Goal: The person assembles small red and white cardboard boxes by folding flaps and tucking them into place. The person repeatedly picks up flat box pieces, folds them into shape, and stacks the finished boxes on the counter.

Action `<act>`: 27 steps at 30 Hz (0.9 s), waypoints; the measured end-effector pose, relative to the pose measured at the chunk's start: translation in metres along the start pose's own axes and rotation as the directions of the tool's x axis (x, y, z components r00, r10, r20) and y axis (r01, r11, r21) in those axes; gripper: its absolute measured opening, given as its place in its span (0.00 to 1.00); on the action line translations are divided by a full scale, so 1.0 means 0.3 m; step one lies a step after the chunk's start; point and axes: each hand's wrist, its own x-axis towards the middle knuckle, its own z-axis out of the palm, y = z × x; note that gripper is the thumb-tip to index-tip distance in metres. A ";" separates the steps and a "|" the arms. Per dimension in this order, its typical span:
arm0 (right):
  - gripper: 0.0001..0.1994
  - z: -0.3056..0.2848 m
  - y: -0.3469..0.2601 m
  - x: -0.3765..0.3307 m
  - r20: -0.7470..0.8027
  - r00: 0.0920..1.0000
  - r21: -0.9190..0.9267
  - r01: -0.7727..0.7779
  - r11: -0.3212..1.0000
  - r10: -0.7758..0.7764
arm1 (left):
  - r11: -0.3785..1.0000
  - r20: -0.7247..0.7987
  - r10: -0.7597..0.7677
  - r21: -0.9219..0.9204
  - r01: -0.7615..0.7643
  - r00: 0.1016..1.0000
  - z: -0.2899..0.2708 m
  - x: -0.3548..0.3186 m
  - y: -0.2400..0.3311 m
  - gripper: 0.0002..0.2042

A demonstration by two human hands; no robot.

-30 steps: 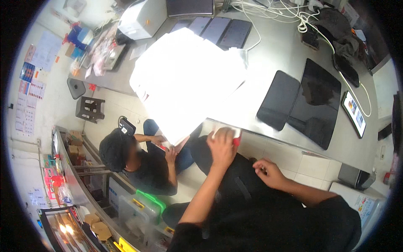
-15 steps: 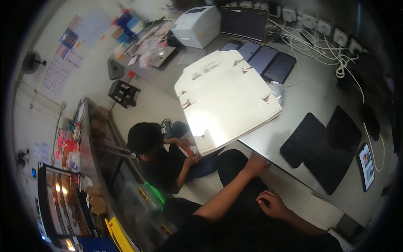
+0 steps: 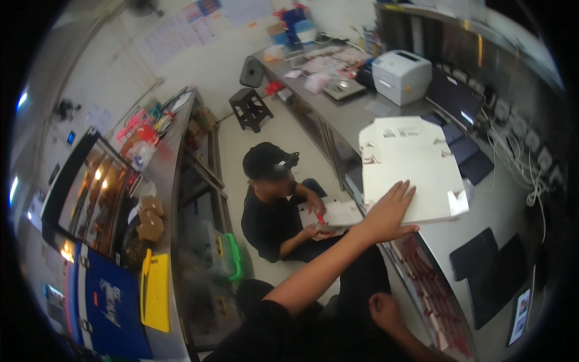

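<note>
The left hand (image 3: 391, 211) reaches across to the near left edge of a stack of flat white cardboard box blanks (image 3: 416, 160), its palm down over the uppermost sheet, fingers spread apart and closed on nothing; whether the whole palm presses on the card cannot be made out. The blanks lie flat on the stainless-steel table (image 3: 435, 244), with small cut notches along their sides, a dark printed mark near the far end and the near left corner close to the table's front edge. The right hand (image 3: 384, 311) is low, beside the person's dark-clothed lap and well apart from the stack, its fingers curled inward; whether anything is inside them cannot be told. Beyond the blanks stand a white label printer (image 3: 402, 77) and a dark-screened tablet (image 3: 452, 99), with dark smartphones (image 3: 475, 166) lying just beside the stack's right side and white charging cables (image 3: 525, 166) tangled further right. Nearer the person, to the right, are two black mats (image 3: 497, 274) and a smartphone with a lit screen (image 3: 520, 317). Under the table edge, a row of red-and-white folded pieces (image 3: 428, 295) shows. To the left, a co-worker (image 3: 268, 208) in a black cap and black top sits low, holding a white cardboard piece (image 3: 341, 214) and a small red object (image 3: 320, 218). Behind the co-worker is a black stool (image 3: 250, 108), and on the left-hand counter are a yellow board (image 3: 157, 292) and brown cardboard food boxes (image 3: 151, 218)
</note>
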 end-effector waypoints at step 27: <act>0.07 -0.108 0.099 0.032 0.114 0.982 0.410 -0.185 0.893 0.150 | 0.979 0.042 -0.083 0.189 0.073 0.996 -0.022 0.142 0.018 0.08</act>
